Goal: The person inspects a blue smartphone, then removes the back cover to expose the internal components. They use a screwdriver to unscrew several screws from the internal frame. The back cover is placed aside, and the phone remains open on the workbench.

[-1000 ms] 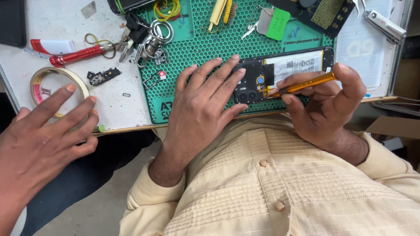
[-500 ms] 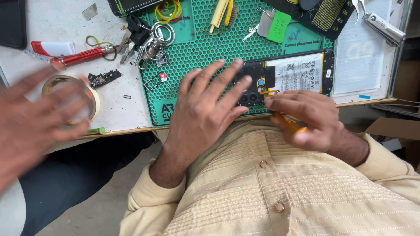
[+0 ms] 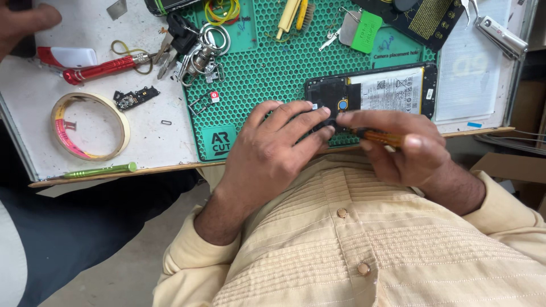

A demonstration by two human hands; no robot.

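Left hand lies flat, fingers spread, pinning the opened phone to the green mat at the bench's near edge, while right hand pinches 1 orange-handled screwdriver (tip hidden), presumably steadying it.

Phone: lower edge hidden under both hands.
Screwdriver: tip covered by right hand; only orange handle shows.
Another person's hand: cut off at top-left edge.
Circuit piece: too small to tell.
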